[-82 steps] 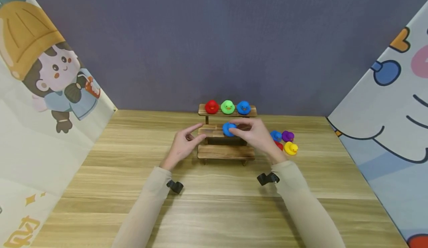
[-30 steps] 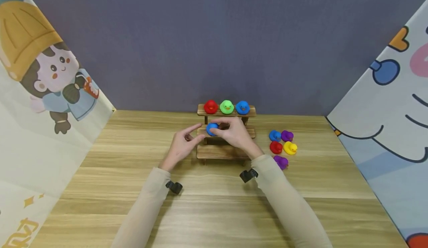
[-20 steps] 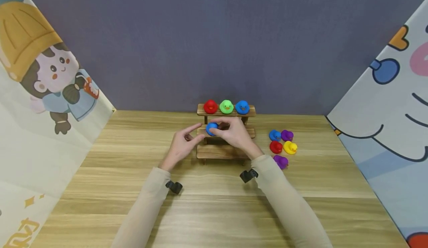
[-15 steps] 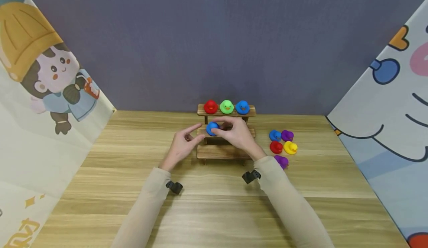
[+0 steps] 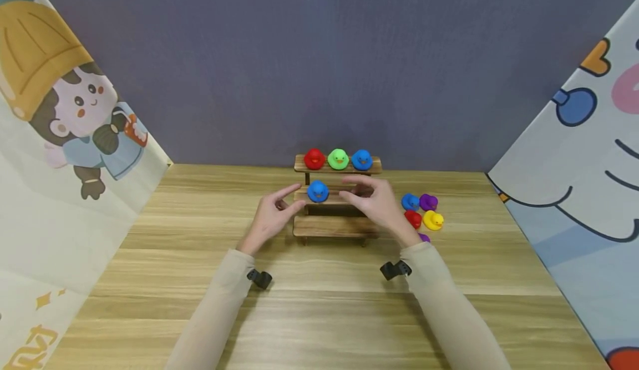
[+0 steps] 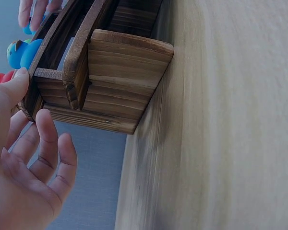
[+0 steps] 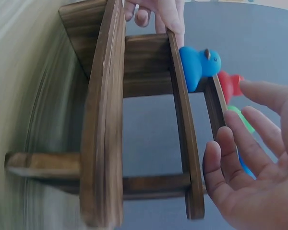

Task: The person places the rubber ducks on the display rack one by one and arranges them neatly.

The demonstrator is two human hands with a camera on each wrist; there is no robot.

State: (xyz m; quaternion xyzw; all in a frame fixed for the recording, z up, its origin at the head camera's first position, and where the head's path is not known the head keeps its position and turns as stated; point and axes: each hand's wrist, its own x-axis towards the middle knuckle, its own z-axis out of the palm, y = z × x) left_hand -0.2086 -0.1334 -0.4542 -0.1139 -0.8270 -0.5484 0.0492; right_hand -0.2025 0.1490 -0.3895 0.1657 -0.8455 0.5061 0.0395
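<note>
A three-tier wooden display stand (image 5: 336, 227) stands on the table. One blue rubber duck (image 5: 318, 192) sits at the left of its middle shelf, facing front. My left hand (image 5: 269, 214) holds that shelf's left end between thumb and fingers; in the left wrist view the thumb (image 6: 17, 88) lies at the shelf edge beside the duck. Over the right part of the same shelf, my right hand (image 5: 376, 201) is apart from the duck, fingers spread and holding nothing. The top shelf bears a red duck (image 5: 314, 160), a green duck (image 5: 338, 160) and another blue duck (image 5: 361, 160).
Right of the stand lie a blue duck (image 5: 410, 202), a purple duck (image 5: 428, 202), a yellow duck (image 5: 433, 221), a red duck (image 5: 413, 218) and a second purple duck (image 5: 424, 238), partly hidden by my right wrist. A grey wall panel (image 5: 319, 70) rises behind.
My right hand slid the blue duck leftward along the middle shelf to its left end, then let go and drew back to the right. My left hand stayed at the shelf end.
</note>
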